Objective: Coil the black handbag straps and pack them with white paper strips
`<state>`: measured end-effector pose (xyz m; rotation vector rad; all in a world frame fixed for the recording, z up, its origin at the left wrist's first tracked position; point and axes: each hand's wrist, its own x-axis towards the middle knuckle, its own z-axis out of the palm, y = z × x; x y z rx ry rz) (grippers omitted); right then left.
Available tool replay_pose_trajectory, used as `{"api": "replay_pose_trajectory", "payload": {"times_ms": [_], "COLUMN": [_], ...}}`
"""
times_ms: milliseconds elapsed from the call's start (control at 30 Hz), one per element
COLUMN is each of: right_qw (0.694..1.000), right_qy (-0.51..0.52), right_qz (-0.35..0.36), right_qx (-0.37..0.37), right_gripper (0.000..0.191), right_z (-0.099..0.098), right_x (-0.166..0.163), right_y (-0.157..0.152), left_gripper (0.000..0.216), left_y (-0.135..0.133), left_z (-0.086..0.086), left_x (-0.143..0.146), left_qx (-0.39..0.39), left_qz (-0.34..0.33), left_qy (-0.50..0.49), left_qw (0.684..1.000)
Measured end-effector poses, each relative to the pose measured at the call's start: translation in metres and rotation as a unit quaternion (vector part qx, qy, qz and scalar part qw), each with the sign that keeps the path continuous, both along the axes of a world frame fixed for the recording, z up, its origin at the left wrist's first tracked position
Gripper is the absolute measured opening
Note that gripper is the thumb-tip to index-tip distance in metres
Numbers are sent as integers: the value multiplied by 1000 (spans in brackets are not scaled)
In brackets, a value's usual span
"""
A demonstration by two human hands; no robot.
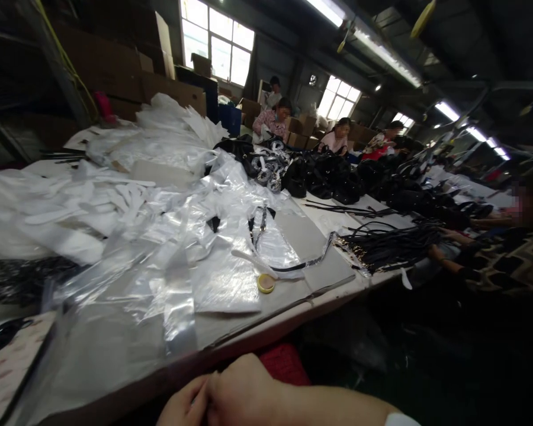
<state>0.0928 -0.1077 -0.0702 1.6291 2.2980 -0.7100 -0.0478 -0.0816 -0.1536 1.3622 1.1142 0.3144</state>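
Observation:
At the bottom edge of the head view, my right hand (242, 384) is bent inward with its fingers closed, its knuckles upward. My left hand (184, 405) touches it, also closed and partly cut off by the frame. Whatever lies between them is hidden. Both are in front of the table's near edge. On the table beyond lie clear plastic bags (224, 275), a black strap (288, 267) partly in clear film, and a yellow roll of tape (265, 283).
White packing sheets (160, 148) heap up at the back left. A phone in a patterned case (15, 361) lies near left. Black bags (320, 174) and a bundle of black straps (382, 245) cover the far table. A co-worker's hands (444, 248) touch the bundle. Below is something red (284, 362).

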Motion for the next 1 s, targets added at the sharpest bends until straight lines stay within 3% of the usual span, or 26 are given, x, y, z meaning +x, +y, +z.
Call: {"api": "replay_pose_trajectory", "payload": {"times_ms": [100,167,233,300,433,733,867,1000], "right_qw": [997,997,998,999,999,993,995,989], "right_qy": [61,66,54,36,20,46,46,95], "right_qz": [-29,-11,2,4,-6,5,-22,-109], "right_qx": [42,36,25,23,31,113,89,40], "right_gripper": [33,23,21,19,20,15,16,18], "right_z": [24,30,26,14,0,23,15,5], "right_x": [13,21,24,20,10,46,38,39], "right_y": [-14,-19,-20,-19,-19,-38,-28,-11], "left_gripper": [42,45,45,44,36,45,46,46], "left_y": [-10,-17,-20,-22,-25,-27,-28,-27], "left_z": [17,24,25,24,23,25,26,32], "left_x": [6,10,12,13,11,11,11,10], "left_qx": [18,17,19,-28,0,-70,0,76], "left_qz": [29,30,50,53,72,78,45,4], "left_qy": [-9,-15,-28,-31,-45,-66,-75,-72], "left_qw": [999,999,998,998,996,992,996,994]}}
